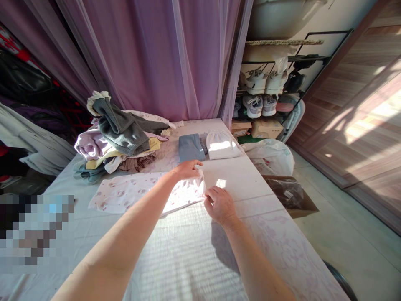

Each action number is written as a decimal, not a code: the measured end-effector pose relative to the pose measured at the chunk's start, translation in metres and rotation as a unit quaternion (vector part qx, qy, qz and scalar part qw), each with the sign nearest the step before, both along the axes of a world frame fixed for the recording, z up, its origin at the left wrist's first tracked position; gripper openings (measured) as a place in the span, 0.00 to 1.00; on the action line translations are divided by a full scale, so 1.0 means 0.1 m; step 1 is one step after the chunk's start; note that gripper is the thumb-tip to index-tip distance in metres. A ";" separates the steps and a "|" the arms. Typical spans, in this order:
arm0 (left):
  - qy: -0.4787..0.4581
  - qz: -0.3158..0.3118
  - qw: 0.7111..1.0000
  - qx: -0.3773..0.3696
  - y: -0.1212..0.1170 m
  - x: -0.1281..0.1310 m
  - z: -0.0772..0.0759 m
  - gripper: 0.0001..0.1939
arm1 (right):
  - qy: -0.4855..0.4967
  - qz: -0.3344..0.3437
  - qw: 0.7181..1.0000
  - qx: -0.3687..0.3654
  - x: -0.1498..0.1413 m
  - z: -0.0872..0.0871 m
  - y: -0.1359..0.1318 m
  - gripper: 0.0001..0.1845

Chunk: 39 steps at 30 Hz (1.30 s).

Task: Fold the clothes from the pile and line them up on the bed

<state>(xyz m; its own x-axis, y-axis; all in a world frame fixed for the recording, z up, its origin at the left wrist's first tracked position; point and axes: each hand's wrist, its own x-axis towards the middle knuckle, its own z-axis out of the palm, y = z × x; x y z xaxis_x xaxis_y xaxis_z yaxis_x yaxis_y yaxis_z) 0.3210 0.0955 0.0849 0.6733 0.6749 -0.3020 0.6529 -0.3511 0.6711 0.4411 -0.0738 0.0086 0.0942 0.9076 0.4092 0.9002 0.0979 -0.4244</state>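
A white printed garment [125, 191] with small pinkish figures lies flat in a long strip across the bed-like surface. At its right end, my left hand [188, 169] rests over the upper edge with fingers stretched and a little apart. My right hand [221, 205] has its thumb and fingers closed on the lower right corner of that garment. Just beyond my left hand sit a folded blue-grey garment [190, 147] and, to its right, a folded white garment [221, 145] with a gathered edge.
A heap of loose clothes, topped by a dark grey garment [120, 125], lies at the back left. Behind hangs a purple curtain [150, 54]. Right of the surface's edge are a shoe rack [313, 58], a plastic bag [272, 154] and an open cardboard box [308, 207].
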 end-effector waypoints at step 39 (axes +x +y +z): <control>0.011 0.077 0.996 0.046 -0.10 -0.03 -0.16 0.14 | -0.012 0.008 0.999 -0.031 -0.01 0.08 -0.01 0.10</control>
<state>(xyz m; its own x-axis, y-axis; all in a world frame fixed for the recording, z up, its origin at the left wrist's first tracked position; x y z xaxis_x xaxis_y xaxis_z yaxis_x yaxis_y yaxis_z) 0.3178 0.0851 0.0685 0.5542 0.7946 -0.2481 0.7177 -0.3051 0.6260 0.4397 -0.0753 0.0162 0.0695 0.9326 0.3543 0.9085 0.0875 -0.4086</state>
